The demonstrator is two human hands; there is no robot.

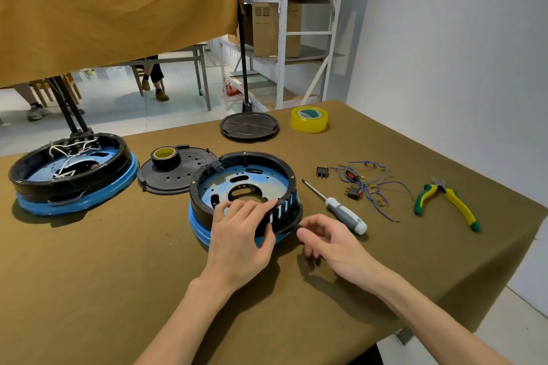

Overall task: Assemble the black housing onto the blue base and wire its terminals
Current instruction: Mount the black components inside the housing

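While the black housing [246,184] sits on the blue base [204,231] at table centre, the left hand [240,234] curls over its 6 o'clock rim, gripping it. At 4 o'clock, the right hand [329,238] pinches a small black part against the housing's slotted wall. Loose wires [370,184] lie at 3 o'clock.

Two bare forearms reach in from the near edge of the view, with no sleeves, gloves, watch or rings on them. The left hand [237,241] and the right hand [332,241] are both uncovered, the fingers slim with short, unpainted nails. Nothing else of the person shows.
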